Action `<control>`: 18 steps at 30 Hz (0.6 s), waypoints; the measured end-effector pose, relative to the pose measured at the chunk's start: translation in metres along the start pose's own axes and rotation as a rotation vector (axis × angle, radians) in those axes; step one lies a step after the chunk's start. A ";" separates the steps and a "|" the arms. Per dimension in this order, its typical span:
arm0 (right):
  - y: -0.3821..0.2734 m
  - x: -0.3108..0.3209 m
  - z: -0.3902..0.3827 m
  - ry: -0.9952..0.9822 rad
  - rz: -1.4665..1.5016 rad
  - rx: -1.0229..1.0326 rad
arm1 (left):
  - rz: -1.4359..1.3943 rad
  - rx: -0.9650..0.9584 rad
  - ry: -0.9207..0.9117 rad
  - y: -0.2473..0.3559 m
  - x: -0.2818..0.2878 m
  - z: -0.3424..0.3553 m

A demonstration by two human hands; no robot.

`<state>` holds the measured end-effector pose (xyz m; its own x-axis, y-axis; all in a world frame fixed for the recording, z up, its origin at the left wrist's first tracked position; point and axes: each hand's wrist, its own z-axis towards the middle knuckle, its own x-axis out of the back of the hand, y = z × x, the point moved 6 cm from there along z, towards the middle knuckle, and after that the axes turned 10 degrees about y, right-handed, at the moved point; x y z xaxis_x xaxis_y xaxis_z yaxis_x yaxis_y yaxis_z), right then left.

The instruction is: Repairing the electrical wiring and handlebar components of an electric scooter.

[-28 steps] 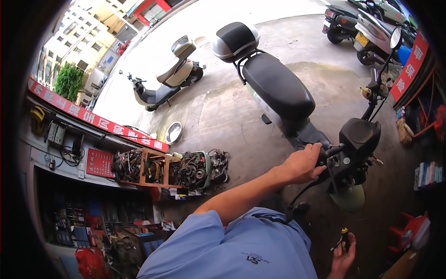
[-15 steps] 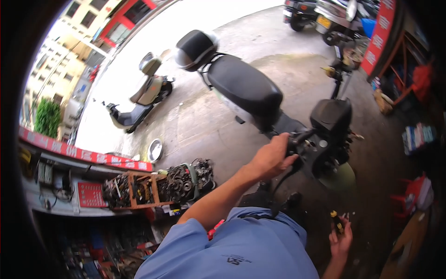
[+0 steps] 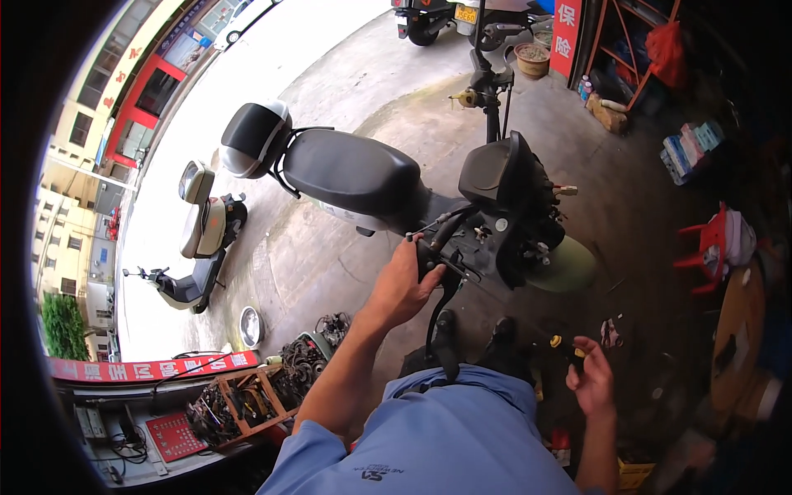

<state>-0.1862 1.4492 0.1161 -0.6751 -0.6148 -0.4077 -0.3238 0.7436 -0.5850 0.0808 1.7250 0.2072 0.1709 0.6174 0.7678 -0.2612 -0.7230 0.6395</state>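
Observation:
My left hand is wrapped round the near end of the scooter's handlebar. A black brake lever curves down beside it. The scooter has a long black seat and a rear top box. Its front is stripped, with bare wiring and connectors showing above a pale green front fender. To the right, apart from the scooter, my right hand holds a screwdriver by its black-and-yellow handle. Its shaft cannot be made out.
A beige scooter and a metal basin stand at the left. A wooden crate of parts lies on the lower-left bench. At right are a red stool, a round wooden table and a box of packages.
The view has turned, so the scooter sits further left in it. My left hand stays on the handlebar. My right hand has tilted the screwdriver, its yellow end now pointing left.

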 end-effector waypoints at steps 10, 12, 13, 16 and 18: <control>-0.001 0.003 0.003 0.080 -0.167 0.072 | -0.004 0.055 -0.063 0.007 0.000 -0.001; 0.003 -0.002 0.003 0.011 -0.065 0.008 | -0.014 0.076 -0.059 0.006 0.000 0.000; -0.004 -0.001 0.003 0.061 -0.030 0.142 | -0.014 0.074 -0.056 0.006 0.000 0.000; -0.011 -0.002 0.000 0.030 -0.071 0.161 | -0.011 0.059 -0.047 0.007 0.000 -0.002; -0.006 -0.010 -0.003 -0.080 -0.134 0.055 | -0.015 0.061 -0.001 0.007 0.001 -0.002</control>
<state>-0.1799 1.4518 0.1256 -0.5725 -0.7283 -0.3765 -0.3695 0.6391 -0.6745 0.0774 1.7211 0.2119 0.1750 0.6284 0.7580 -0.2000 -0.7311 0.6523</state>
